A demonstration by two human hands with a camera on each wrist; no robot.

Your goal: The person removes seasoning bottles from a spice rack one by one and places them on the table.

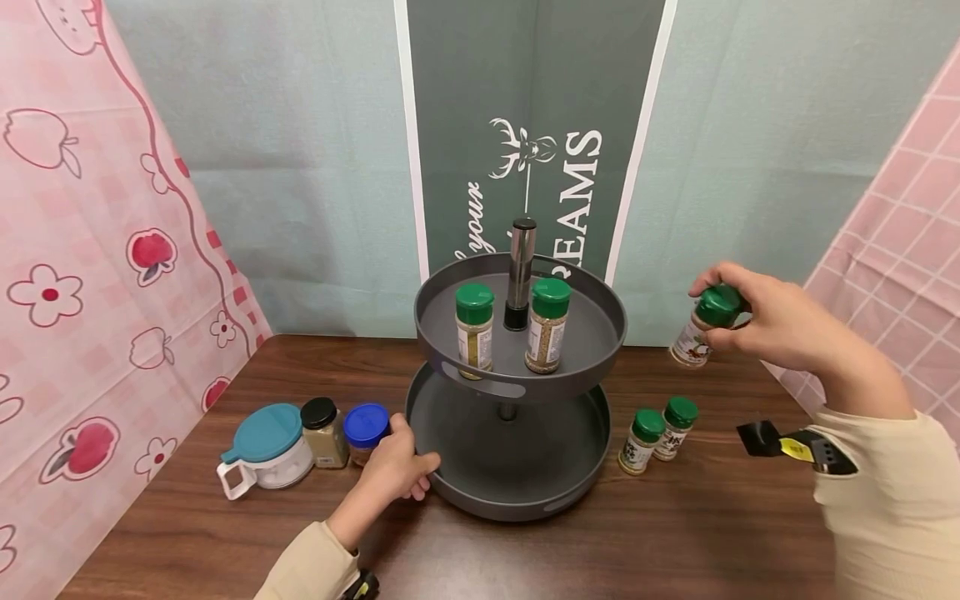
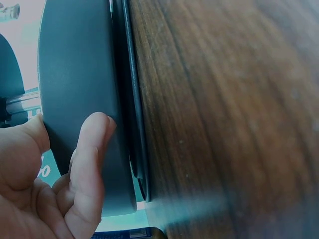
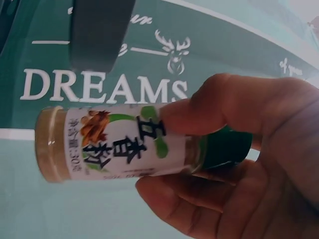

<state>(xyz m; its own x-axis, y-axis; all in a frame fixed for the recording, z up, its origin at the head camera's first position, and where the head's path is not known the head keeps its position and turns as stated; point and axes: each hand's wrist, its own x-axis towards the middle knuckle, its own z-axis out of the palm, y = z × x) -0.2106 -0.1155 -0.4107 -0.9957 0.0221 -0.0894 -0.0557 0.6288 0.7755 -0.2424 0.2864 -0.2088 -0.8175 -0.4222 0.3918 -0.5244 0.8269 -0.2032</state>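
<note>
At right in the head view — jar (image 1: 692, 342): held up and tilted, green cap to the upper right, base to the lower left, touching only the hand.
Right hand (image 1: 783, 318): pinching the jar, fingers on opposite sides at its cap end and label.
Left hand (image 1: 392, 462), lower centre: pinching the wall of the lower tray (image 1: 517, 467), one finger flat against its outer side.
Upper tray (image 1: 588, 333), centre: a left jar (image 1: 475, 337) and a right jar (image 1: 547, 333) stand near its front rim, before the post (image 1: 521, 275).
Table (image 1: 712, 542): a near jar (image 1: 636, 450) and a far jar (image 1: 677, 429) at lower right; pot (image 1: 272, 442), black-lid jar (image 1: 324, 435) and tub (image 1: 366, 429) at lower left.
Grip: better on the body as well as the cap, which could twist.
Tilt: best straightened before the base meets any surface — an edge landing might tip it.
Steadying: light, even pressure should keep the trays from turning; a hard pull could topple the standing jars.
</note>
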